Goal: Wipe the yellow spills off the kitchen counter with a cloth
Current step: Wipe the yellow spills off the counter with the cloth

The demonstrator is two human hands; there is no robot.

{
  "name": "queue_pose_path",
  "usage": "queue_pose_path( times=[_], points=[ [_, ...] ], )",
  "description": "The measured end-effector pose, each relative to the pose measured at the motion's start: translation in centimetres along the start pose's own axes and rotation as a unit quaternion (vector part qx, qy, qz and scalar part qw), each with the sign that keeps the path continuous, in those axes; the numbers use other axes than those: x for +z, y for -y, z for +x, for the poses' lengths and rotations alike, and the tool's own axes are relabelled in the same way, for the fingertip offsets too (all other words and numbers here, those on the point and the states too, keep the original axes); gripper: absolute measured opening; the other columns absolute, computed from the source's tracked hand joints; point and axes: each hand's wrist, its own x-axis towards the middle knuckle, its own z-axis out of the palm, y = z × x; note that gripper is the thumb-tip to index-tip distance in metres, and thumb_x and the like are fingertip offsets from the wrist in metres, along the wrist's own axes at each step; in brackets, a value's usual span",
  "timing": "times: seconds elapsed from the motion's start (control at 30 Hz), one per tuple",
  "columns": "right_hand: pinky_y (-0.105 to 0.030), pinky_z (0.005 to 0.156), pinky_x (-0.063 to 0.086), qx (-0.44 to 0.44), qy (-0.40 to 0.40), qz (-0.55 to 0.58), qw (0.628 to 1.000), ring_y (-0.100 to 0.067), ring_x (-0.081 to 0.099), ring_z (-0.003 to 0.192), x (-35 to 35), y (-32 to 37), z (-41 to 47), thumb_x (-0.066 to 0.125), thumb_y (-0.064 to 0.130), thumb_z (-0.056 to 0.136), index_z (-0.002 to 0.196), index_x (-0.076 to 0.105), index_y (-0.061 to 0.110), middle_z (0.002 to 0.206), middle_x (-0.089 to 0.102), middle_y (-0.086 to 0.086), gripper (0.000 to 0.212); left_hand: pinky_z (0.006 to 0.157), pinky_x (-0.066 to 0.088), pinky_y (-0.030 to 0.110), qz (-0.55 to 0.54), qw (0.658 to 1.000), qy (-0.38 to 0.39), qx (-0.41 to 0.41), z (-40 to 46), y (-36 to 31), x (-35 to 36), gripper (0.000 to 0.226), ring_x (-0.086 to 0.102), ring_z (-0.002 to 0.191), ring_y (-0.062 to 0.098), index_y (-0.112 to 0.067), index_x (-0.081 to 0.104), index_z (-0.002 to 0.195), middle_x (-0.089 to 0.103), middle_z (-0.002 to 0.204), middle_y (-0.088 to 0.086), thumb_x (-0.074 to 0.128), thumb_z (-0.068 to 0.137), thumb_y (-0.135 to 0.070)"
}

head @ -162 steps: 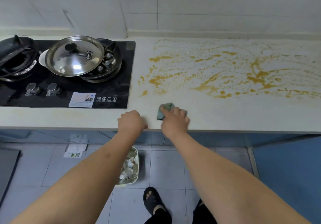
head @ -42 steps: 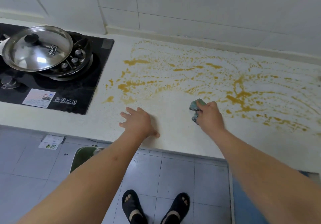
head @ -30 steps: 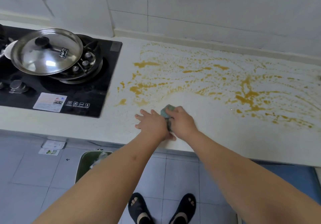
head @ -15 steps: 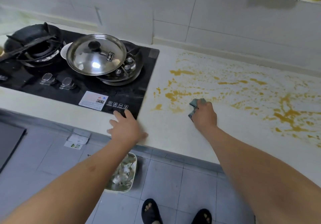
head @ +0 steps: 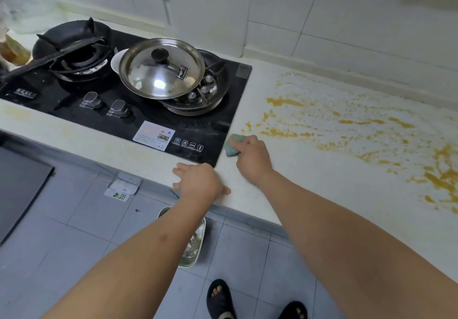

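- The right hand (head: pixel 251 156) grips a small green cloth (head: pixel 231 145), pressing it on the desk (head: pixel 309 182) just beside the black stove (head: pixel 138 110); yellow spills (head: pixel 347 130) spread far and right.
- The left hand (head: pixel 198 182) rests flat, fingers relaxed, at the near edge (holding nothing).
- Risk: a small, likely soaked cloth may smear yellow onto the stove glass, or push it over the edge toward the bin (head: pixel 192 242).

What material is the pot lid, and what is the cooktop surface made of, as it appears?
Pot lid: probably polished stainless steel, silvery with a bright mirror-like glare; its knob looks like black plastic. Cooktop: likely glossy black tempered glass, smooth with faint reflections.
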Motion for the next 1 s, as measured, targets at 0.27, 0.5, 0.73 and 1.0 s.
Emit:
queue_pose_path(
  times=[0.27, 0.5, 0.73, 1.0],
  points=[
    [-0.032, 0.092, 0.041, -0.039, -0.010, -0.032, 0.999, -0.024, 0.040, 0.103, -3.3, -6.4, -4.2, 0.057, -0.008, 0.091, 0.131, 0.069, 0.037, 0.107, 0.046, 0.003, 0.062, 0.117, 0.031, 0.063, 0.010, 1.000, 0.011, 0.002, -0.1, -0.1, -0.4, 0.108, 0.010, 0.153, 0.049, -0.010, 0.040, 0.152, 0.005, 0.163, 0.037, 0.085, 0.070, -0.064],
    [-0.042, 0.107, 0.042, 0.089, -0.050, -0.069, 0.992, -0.037, 0.044, 0.120, -2.5, -3.4, -0.6, 0.050, 0.009, 0.095, 0.156, 0.042, 0.031, 0.139, 0.039, -0.016, 0.065, 0.118, 0.028, 0.066, 0.005, 1.000, 0.021, 0.013, 0.4, 0.1, -0.2, 0.112, 0.004, 0.154, 0.051, -0.010, 0.035, 0.156, -0.003, 0.165, 0.036, 0.085, 0.071, -0.063],
    [-0.035, 0.098, 0.041, -0.045, 0.025, -0.063, 0.997, -0.025, 0.042, 0.109, 0.7, 0.4, -3.5, 0.057, 0.006, 0.087, 0.146, 0.054, 0.040, 0.121, 0.046, -0.001, 0.068, 0.113, 0.037, 0.065, 0.011, 0.999, 0.016, 0.025, 0.2, -0.1, -0.7, 0.105, 0.008, 0.153, 0.052, -0.012, 0.044, 0.150, 0.005, 0.163, 0.039, 0.087, 0.068, -0.062],
    [-0.043, 0.093, 0.051, 0.065, -0.052, -0.111, 0.990, -0.036, 0.050, 0.111, -2.1, -3.1, -1.9, 0.055, 0.011, 0.092, 0.154, 0.043, 0.029, 0.130, 0.044, -0.015, 0.066, 0.112, 0.039, 0.064, 0.013, 0.999, 0.006, 0.039, 0.4, 0.6, -0.4, 0.103, 0.010, 0.152, 0.053, -0.012, 0.047, 0.148, 0.006, 0.163, 0.039, 0.084, 0.069, -0.067]
  ],
)
